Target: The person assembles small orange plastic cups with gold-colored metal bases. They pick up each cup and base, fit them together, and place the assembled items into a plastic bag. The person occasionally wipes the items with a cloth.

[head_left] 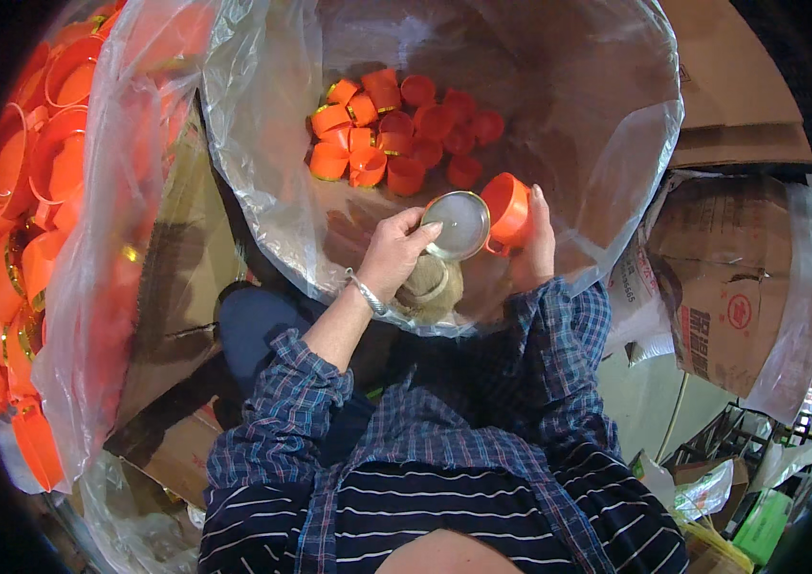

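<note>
My left hand pinches a round silvery disc, seemingly a liner, at the mouth of the orange cap gripped in my right hand. Beyond both hands, more orange caps lie piled in the clear plastic bag.

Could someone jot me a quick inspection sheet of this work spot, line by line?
Surface: no table seen; work happens over a clear plastic bag lining a container.
Job's things: orange cap in the right hand; round silvery disc in the left hand.
Clutter: pile of orange caps at the bag's bottom; second bag of orange parts on the left.
Grips: both hands closed on their pieces.
Cables: nothing seen.
Surroundings: cardboard boxes on the right, flattened cardboard on the left.
</note>
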Available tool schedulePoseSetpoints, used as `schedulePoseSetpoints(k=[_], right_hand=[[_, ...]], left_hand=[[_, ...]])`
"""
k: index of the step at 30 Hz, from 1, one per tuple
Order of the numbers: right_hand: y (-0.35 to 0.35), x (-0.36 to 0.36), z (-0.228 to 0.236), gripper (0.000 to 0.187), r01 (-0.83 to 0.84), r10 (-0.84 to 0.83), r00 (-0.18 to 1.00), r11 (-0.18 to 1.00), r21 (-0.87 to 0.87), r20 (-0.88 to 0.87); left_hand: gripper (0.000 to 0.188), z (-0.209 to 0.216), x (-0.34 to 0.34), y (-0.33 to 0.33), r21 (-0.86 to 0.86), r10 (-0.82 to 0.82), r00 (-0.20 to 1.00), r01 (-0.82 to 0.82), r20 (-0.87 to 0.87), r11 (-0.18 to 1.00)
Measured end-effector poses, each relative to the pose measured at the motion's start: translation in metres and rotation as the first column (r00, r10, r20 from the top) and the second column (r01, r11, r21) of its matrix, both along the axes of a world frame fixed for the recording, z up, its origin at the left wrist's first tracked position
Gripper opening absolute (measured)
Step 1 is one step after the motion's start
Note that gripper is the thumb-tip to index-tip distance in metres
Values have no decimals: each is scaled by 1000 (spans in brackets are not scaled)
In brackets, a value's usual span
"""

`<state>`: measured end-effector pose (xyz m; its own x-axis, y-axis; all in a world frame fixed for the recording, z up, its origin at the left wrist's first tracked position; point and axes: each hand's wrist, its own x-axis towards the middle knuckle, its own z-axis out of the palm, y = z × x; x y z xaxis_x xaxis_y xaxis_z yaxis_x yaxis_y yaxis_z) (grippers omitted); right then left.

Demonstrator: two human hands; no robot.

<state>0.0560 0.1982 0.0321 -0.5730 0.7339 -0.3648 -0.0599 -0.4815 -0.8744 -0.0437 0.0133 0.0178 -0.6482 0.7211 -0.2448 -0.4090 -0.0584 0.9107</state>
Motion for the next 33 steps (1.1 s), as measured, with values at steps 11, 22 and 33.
schedulePoseSetpoints(k=[11,22,33], right_hand=[[-26,-15,-8,55,46,-65,995,973,226,80],[-57,-18,-6,53,-33,-9,994,920,390,107],[-45,-21,37,32,-327,195,938,770,547,287]], left_hand=[[31,1,-8,-9,86,-44,960,70,-276,994],[73,15,9,0,-246,-174,746,15,-642,969],[73,23,6,2,-283,-36,726,-222,-687,933]])
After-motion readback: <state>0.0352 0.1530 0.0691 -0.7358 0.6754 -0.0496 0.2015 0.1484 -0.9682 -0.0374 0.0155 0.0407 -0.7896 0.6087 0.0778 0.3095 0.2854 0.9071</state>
